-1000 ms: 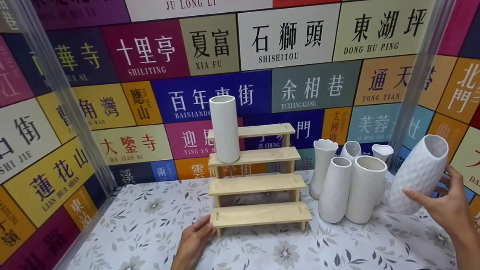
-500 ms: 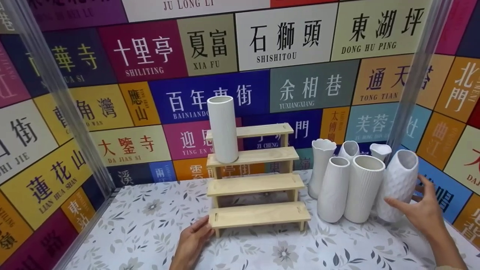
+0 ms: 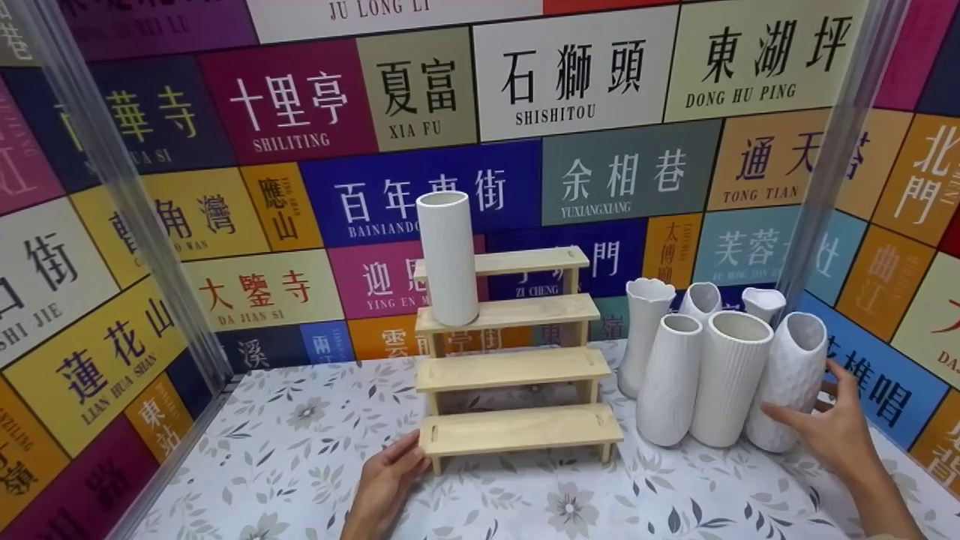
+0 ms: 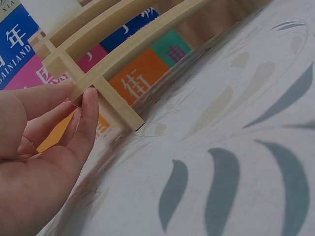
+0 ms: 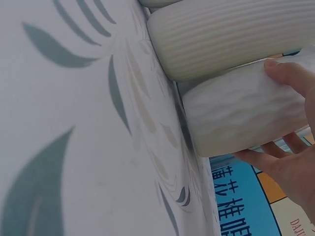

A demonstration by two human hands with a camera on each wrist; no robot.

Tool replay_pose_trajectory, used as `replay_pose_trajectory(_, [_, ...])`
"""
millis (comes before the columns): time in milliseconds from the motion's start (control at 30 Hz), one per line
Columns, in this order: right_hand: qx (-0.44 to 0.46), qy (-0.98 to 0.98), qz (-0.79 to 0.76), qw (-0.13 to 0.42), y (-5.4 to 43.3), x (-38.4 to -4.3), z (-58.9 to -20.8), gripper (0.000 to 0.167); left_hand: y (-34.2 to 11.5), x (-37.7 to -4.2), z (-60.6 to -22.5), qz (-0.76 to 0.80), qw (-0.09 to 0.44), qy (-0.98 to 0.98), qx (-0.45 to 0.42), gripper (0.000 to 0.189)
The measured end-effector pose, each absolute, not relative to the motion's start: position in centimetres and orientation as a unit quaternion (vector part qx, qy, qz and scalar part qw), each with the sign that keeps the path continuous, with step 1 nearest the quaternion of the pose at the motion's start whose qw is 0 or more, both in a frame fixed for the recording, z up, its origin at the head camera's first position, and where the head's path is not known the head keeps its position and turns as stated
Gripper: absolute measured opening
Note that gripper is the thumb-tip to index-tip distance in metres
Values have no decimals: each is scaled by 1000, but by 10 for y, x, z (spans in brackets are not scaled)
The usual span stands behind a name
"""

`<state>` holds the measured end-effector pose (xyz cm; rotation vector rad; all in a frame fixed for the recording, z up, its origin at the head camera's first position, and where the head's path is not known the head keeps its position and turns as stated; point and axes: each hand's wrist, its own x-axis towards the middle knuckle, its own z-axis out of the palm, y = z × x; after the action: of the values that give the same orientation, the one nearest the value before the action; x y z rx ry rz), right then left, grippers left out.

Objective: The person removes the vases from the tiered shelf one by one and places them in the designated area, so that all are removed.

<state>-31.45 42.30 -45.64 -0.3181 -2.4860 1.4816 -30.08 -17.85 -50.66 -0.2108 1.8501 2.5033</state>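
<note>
My left hand (image 3: 386, 480) pinches the left end of the bottom board of a pale wooden tiered display stand (image 3: 521, 431); the left wrist view shows the fingertips (image 4: 90, 101) at that corner. On the stand's second-highest step, at the left, stands a tall white ribbed cylinder vase (image 3: 448, 259). At the right, my right hand (image 3: 832, 424) grips a white dimpled vase (image 3: 787, 386), thumb on one side and fingers on the other. It stands upright right beside a wide ribbed vase (image 3: 731, 382). In the right wrist view the base of the dimpled vase (image 5: 236, 110) is close to the tablecloth.
A slim white vase (image 3: 670, 382) and a wavy-rimmed vase (image 3: 645, 334) stand left in the cluster, with two more behind. White leaf-patterned cloth (image 3: 300, 450) covers the table. A colourful lettered wall (image 3: 420, 82) and clear upright posts (image 3: 832, 165) bound the back and sides.
My right hand has carried the dimpled vase left and down from a tilted, raised position to upright beside the ribbed vase. The left hand has stayed at the stand.
</note>
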Motion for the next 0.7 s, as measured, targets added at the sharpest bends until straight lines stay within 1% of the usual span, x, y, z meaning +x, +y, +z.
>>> replay_pose_trajectory(233, [-110, -848, 507, 105, 424, -314, -460, 136, -177, -302, -506, 801, 18, 592, -93, 62])
replay_pose_trajectory(700, [-105, -856, 497, 97, 424, -314, -455, 136, -177, -305, -502, 796, 29, 595, -113, 60])
